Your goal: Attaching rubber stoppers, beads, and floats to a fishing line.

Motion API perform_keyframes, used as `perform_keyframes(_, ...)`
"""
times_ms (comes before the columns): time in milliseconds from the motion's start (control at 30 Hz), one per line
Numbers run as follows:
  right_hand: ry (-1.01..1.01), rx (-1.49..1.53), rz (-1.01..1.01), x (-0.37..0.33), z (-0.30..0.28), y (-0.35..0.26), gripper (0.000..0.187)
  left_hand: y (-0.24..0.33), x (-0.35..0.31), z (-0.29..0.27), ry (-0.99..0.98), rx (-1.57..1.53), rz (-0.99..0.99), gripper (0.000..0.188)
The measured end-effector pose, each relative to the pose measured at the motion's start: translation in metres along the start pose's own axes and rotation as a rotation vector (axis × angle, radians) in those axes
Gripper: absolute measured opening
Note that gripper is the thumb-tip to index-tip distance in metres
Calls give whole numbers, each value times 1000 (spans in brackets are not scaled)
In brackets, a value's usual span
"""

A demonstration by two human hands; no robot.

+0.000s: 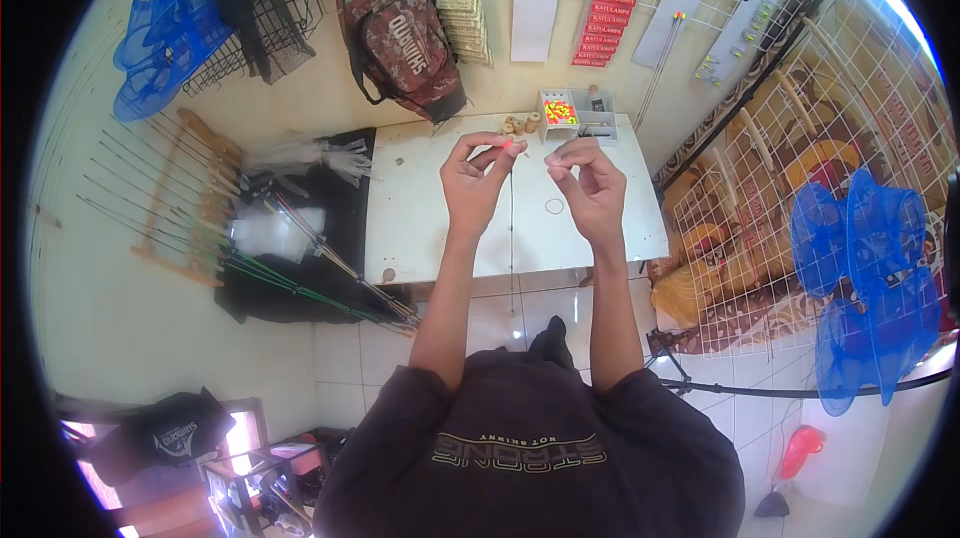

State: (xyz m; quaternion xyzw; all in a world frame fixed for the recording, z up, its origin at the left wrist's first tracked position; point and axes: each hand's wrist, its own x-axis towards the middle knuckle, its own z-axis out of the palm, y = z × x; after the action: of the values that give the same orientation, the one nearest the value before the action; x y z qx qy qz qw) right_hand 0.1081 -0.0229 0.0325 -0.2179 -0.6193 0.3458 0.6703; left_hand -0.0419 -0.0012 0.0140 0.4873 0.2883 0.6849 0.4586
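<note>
Over the white table (430,228), my left hand (474,183) pinches a small bright pink tip (508,144) between thumb and index finger. Below those fingers a thin dark rod (512,228) hangs upright; it looks joined to the pink tip, but the joint is hidden. A short gap to the right, my right hand (594,193) is closed in a pinch, thumb against index finger. Whatever it holds, if anything, is too small to make out. Between and below the hands, a thin ring (554,206) lies on the tabletop.
At the table's back stands a grey divided tray (600,108) with many yellow and red pieces (560,114). Wooden spools (520,125) sit beside it. Rods on a wooden rack (190,198) are at left, a white wire grid (760,238) with blue nets (865,278) at right.
</note>
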Motion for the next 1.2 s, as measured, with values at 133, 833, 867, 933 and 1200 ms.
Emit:
perform_keyframes(133, -99, -200, 35, 1, -2, 0, 7, -5, 0, 4, 15, -71, 35, 15)
perform_keyframes(833, -175, -691, -7, 14, -4, -34, 8, -9, 4, 11, 8, -46, -4, 14)
perform_keyframes(867, -168, -703, 7, 14, -6, -31, 8, -8, 4, 12, 8, -75, -31, 15)
perform_keyframes(933, -169, -731, 26, 13, -7, -30, 10, -7, 5, 12, -16, -81, -8, 15)
perform_keyframes(1200, -127, -812, 37, 11, -9, -25, 10, 0, 10, 5, -102, 7, -69, 17)
